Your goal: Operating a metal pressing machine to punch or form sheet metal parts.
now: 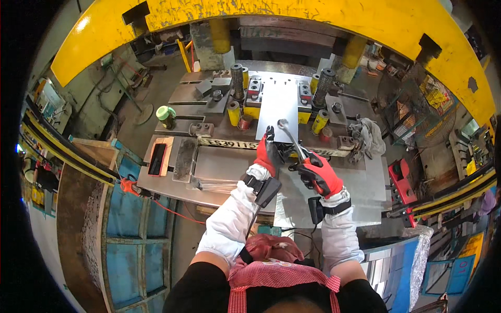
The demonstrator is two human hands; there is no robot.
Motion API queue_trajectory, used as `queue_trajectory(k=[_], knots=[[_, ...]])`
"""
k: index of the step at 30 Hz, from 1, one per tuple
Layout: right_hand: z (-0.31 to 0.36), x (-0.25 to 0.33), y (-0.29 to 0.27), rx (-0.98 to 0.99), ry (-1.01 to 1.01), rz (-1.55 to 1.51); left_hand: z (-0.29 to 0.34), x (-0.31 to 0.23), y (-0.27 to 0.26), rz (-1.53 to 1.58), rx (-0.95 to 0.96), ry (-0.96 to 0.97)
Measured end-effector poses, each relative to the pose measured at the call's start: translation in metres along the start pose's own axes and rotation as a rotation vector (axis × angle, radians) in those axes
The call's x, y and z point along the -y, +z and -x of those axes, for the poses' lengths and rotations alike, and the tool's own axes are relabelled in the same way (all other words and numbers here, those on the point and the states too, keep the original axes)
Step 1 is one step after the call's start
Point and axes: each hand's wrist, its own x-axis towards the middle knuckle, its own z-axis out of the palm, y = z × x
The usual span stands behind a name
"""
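A bright, flat metal sheet (278, 101) lies lengthwise between the die blocks of a press, its near end toward me. At its near left corner is my left hand (268, 152), in a red and black glove, fingers closed on the sheet's edge. My right hand (317, 173), gloved alike, is wrapped round the handle of a metal rod tool with a round head (283, 123). That head rests on or just over the sheet near its near end; I cannot tell which. Dark boxes are strapped to both my wrists, over white sleeves.
Black-and-yellow guide posts (237, 83) flank the sheet. A phone (157, 158) and a green-capped bottle (166, 116) stand left. Grey rag (368, 136) lies right, beside a red control box (401, 182). A yellow press beam (292, 11) arches across the far side. Copper-coloured rods (222, 185) lie nearby.
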Motion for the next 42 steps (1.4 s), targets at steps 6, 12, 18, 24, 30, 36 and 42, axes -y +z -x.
queue_trajectory(k=[6, 12, 18, 24, 30, 36, 42], knots=[[0.071, -0.037, -0.012, -0.179, -0.071, -0.192, -0.011, 0.002, -0.022, 0.007, -0.061, 0.074], [0.14, -0.103, -0.082, -0.544, -0.015, -0.149, -0.021, -0.001, -0.031, 0.257, -0.005, 0.037], [0.157, -0.143, -0.142, -0.666, -0.014, -0.245, -0.045, 0.018, -0.076, -0.769, -0.079, 0.617], [0.144, -0.163, -0.174, -0.657, -0.015, -0.037, -0.031, 0.012, -0.053, -0.513, -0.106, 0.486], [0.144, -0.159, -0.154, -0.527, 0.013, -0.39, 0.002, -0.004, -0.013, -0.27, -0.268, 0.208], [0.142, -0.176, -0.17, -0.487, 0.042, -0.348, -0.006, -0.001, -0.045, -0.643, -0.24, 0.477], [0.143, -0.178, -0.176, -0.554, 0.019, -0.37, -0.016, 0.009, -0.015, -0.121, -0.305, 0.292]])
